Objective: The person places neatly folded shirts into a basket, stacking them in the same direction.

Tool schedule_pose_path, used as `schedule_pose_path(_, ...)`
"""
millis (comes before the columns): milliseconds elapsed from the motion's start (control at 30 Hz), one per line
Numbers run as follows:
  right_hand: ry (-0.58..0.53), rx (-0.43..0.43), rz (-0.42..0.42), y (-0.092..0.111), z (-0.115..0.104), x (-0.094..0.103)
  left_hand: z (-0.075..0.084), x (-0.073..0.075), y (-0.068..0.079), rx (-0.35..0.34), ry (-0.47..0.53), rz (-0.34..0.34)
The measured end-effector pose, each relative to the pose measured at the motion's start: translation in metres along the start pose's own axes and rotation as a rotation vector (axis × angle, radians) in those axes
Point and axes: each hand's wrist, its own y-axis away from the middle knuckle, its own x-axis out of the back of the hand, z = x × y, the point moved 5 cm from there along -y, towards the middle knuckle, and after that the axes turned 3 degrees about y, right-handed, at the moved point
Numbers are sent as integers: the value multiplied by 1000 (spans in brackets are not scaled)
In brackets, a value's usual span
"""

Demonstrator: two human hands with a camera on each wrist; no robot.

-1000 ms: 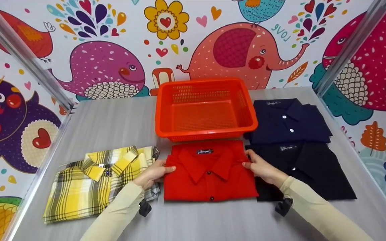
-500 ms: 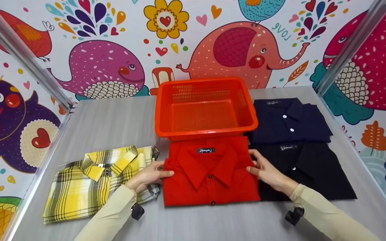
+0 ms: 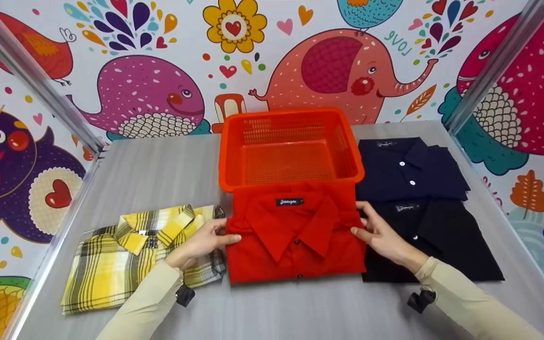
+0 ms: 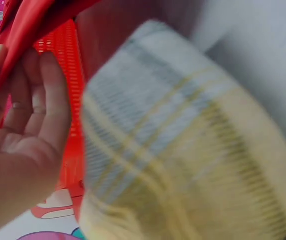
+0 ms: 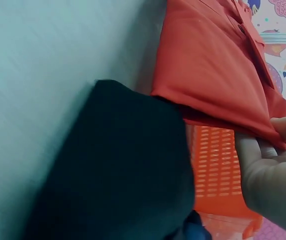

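Note:
A folded red shirt (image 3: 295, 236) with a dark collar label and dark buttons is held up between both hands in the head view. My left hand (image 3: 208, 243) pinches its left edge, thumb on top and fingers beneath. The right hand (image 3: 387, 238) grips the opposite edge the same way, as the right wrist view also shows, with the red cloth (image 5: 217, 65) lifted off the table. The shirt's far edge overlaps the near rim of an orange-red plastic basket (image 3: 291, 163), which has nothing in it.
Folded yellow plaid shirts (image 3: 130, 255) lie at the left. At the right lie a navy shirt (image 3: 409, 170) and, nearer, a black shirt (image 3: 435, 241). Behind the grey table (image 3: 173, 165) stands a cartoon-printed wall (image 3: 173, 28), with metal posts at both corners.
The red shirt has come up off the table and moved forward, its far edge now over the basket's near rim. Both hands have moved with it; the basket and other shirts stay put.

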Motion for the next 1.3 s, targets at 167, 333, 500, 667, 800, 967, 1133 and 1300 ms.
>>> schedule_pose_path(167,54,4,29,-12,-14,10,18,9,-10,-11,-24,18)
schedule_pose_path(333,107,32,109,-32,-32,28,52,21,-29,-106,-101,40)
schedule_pose_path(500,155,43,171,-50,-47,40,77,33,-46,-183,-138,116)
schedule_pose_path(667,164,45,201,-68,-59,47,92,44,-58,-217,-151,184)
schedule_pose_path(800,203,46,193,-84,-69,51,102,54,-65,-201,-127,192)
schedule_pose_path(967,359,68,200,-102,-85,55,110,67,-72,-195,-75,214)
schedule_pose_path(1133,508,101,233,-121,-97,60,119,76,-79,-213,-85,280)
schedule_pose_path(1300,550,95,237,-141,-102,68,126,83,-88,-226,-102,337)
